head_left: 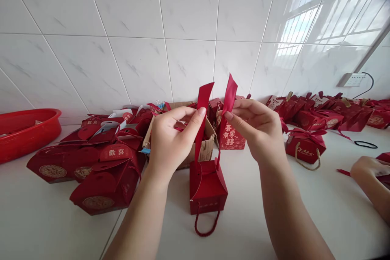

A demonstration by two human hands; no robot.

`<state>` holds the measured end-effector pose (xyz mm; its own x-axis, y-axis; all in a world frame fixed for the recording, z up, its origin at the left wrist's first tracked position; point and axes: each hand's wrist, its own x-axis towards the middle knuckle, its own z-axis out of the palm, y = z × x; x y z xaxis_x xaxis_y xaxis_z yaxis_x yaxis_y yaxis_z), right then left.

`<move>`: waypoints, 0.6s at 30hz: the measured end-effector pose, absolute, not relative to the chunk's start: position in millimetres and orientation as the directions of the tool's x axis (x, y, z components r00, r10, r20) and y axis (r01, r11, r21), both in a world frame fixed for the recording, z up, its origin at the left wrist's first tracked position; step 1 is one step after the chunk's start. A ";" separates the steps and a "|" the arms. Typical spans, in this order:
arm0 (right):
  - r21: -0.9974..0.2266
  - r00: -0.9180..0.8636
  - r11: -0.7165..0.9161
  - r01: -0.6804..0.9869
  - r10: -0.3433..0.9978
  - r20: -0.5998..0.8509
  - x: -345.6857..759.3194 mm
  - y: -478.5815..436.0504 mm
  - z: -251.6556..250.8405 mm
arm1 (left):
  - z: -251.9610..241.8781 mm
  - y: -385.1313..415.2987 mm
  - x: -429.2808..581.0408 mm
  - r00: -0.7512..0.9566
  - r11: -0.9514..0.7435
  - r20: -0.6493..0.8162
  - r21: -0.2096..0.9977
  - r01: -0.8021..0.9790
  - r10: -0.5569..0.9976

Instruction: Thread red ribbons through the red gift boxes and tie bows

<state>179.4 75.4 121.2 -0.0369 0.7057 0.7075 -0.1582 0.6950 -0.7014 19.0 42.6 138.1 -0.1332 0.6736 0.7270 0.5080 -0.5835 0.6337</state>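
Red box (207,189) upright on tabletop (48,219), centre, below and between both hands. Left hand (169,140) fingers pinched on left ribbon end (204,95); right hand (256,128) fingers pinched on right ribbon end (230,93). Both ends near vertical, rising from box top, just apart. Hands equally near box. Other person's hand (367,168) far right.

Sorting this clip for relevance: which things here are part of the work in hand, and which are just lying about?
In hand: left hand and right hand, each pinching an end of the red ribbon; small red box beneath them.
Lying about: red tray, pile of red boxes, cardboard box, tied boxes, black band, another person's hand.
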 end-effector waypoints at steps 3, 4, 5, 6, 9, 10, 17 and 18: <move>-0.704 -0.026 0.698 -0.135 0.707 0.706 180.1 73.4 122.1 | 139.0 41.1 22.2 -0.201 -0.593 0.749 0.633 0.499 0.631; -0.702 -0.021 0.702 -0.122 0.705 0.709 180.5 72.6 122.3 | 139.5 40.2 23.3 -0.231 -0.595 0.757 0.632 0.497 0.611; -0.699 -0.015 0.707 -0.110 0.702 0.712 180.8 71.8 122.6 | 140.2 39.3 24.4 -0.253 -0.596 0.763 0.630 0.498 0.595; -0.696 -0.011 0.711 -0.100 0.698 0.716 181.1 71.0 122.8 | 140.7 38.4 25.4 -0.263 -0.596 0.767 0.626 0.502 0.585; -0.684 -0.003 0.724 -0.091 0.686 0.727 181.8 68.8 123.2 | 141.4 36.7 27.4 -0.268 -0.597 0.778 0.615 0.516 0.569; -0.682 -0.004 0.726 -0.089 0.685 0.729 181.9 68.3 123.3 | 141.2 36.7 27.6 -0.273 -0.601 0.782 0.610 0.516 0.560; -0.682 -0.004 0.731 -0.025 0.682 0.731 180.5 68.3 123.6 | 137.9 39.0 25.9 -0.242 -0.629 0.815 0.565 0.534 0.527; -0.684 -0.012 0.729 -0.028 0.684 0.730 180.3 68.4 123.8 | 138.0 38.5 26.8 -0.255 -0.630 0.806 0.581 0.515 0.534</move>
